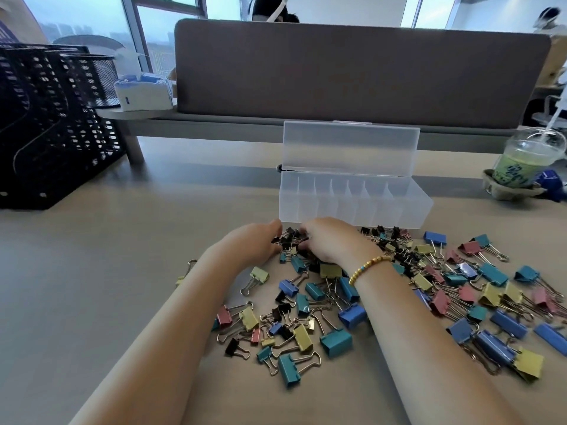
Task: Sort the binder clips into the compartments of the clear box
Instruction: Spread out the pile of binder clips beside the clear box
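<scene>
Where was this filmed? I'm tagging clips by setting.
Most likely a shared office desk: a padded divider panel stands across the table, black mesh desk organizers sit at the left, and big windows show a city skyline.

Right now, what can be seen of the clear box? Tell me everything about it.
The clear box is a long, frosted see-through plastic case standing on the table just beyond the binder clips. Its hinged lid is open and stands upright at the back, with a small clasp tab on its top edge. Thin dividers split the base into a row of compartments, all of which look empty. Clips lie against its front wall; neither hand clearly touches it.
</scene>
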A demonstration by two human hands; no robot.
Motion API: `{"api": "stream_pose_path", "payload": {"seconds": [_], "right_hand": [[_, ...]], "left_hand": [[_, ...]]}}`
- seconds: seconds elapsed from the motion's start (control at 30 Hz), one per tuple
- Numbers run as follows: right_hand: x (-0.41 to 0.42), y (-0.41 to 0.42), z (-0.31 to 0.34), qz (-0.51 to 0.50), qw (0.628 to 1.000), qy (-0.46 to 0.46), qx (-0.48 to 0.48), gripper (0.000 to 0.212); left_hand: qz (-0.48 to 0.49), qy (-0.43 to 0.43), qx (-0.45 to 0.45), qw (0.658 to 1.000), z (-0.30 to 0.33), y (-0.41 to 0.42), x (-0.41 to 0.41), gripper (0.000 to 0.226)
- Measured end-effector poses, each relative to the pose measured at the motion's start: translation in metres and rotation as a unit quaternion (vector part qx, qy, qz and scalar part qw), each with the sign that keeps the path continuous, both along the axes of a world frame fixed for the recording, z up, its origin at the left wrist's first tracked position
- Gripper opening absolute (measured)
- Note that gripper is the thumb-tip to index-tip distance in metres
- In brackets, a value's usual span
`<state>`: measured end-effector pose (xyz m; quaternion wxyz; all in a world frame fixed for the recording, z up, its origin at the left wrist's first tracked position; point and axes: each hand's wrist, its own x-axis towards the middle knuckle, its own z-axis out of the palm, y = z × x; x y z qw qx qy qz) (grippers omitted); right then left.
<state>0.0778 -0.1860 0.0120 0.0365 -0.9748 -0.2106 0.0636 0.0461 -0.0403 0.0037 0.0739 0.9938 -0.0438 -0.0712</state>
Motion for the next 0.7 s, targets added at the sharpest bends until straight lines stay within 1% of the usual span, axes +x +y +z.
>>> {"api": "stream_pose_path", "payload": {"seconds": [0.07,0.17,0.27,0.4,0.47,0.53,0.6,0.67,0.7], "right_hand": [[0.000,0.000,0.000,0.000,1.000,0.005,0.005,0.033],[-0.001,-0.004,0.001,-0.004,0.999,0.026,0.021,0.035],[0.000,-0.006,0.000,-0.007,0.999,0.039,0.034,0.034],[0.001,-0.006,-0.002,0.002,0.999,0.015,0.031,0.027],[0.000,-0.006,-0.003,0.010,1.000,-0.009,0.023,0.024],[0.000,-0.007,-0.004,0.015,0.999,-0.027,0.028,0.022],[0.000,-0.009,-0.003,0.016,0.997,-0.043,0.067,0.019],[0.000,-0.013,0.001,0.011,0.988,-0.040,0.150,0.020],[0.001,-0.015,0.003,-0.001,0.979,-0.023,0.202,0.022]], "left_hand": [[-0.001,0.005,0.004,1.000,0.000,0.000,0.000,0.037],[-0.001,0.020,0.002,1.000,0.002,-0.002,-0.002,0.042],[-0.008,0.032,0.001,0.999,0.004,-0.004,-0.003,0.040],[-0.021,0.029,0.014,0.999,0.005,-0.005,-0.003,0.033],[-0.017,0.020,0.001,1.000,0.006,-0.005,-0.003,0.029],[-0.006,0.016,-0.056,0.998,0.008,-0.004,-0.003,0.021],[0.018,0.022,-0.169,0.985,0.012,-0.003,-0.002,0.011],[0.057,0.023,-0.283,0.957,0.017,-0.004,-0.001,0.007],[0.076,0.025,-0.342,0.936,0.018,-0.003,-0.001,0.006]]}}
